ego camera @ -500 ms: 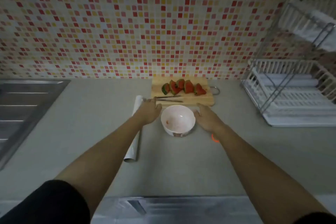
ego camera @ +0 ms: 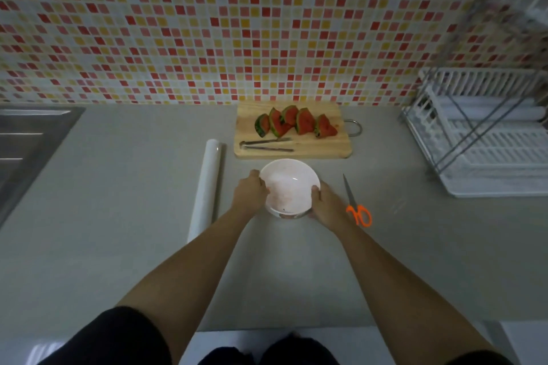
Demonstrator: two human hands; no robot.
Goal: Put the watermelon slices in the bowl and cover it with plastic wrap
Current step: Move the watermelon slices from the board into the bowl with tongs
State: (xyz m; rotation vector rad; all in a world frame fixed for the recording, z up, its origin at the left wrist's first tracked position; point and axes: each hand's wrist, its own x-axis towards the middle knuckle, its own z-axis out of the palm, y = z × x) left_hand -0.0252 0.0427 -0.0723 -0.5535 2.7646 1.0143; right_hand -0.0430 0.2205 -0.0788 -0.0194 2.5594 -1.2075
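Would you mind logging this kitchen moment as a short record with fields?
bowl: white round ceramic bowl on the grey countertop, no fruit inside
left hand: on the bowl's left side
right hand: on the bowl's right side
fruit: red watermelon slices on the wooden cutting board
tongs: metal tongs on the board
wrap: white plastic wrap roll left of bowl
scissors: orange-handled scissors right of bowl
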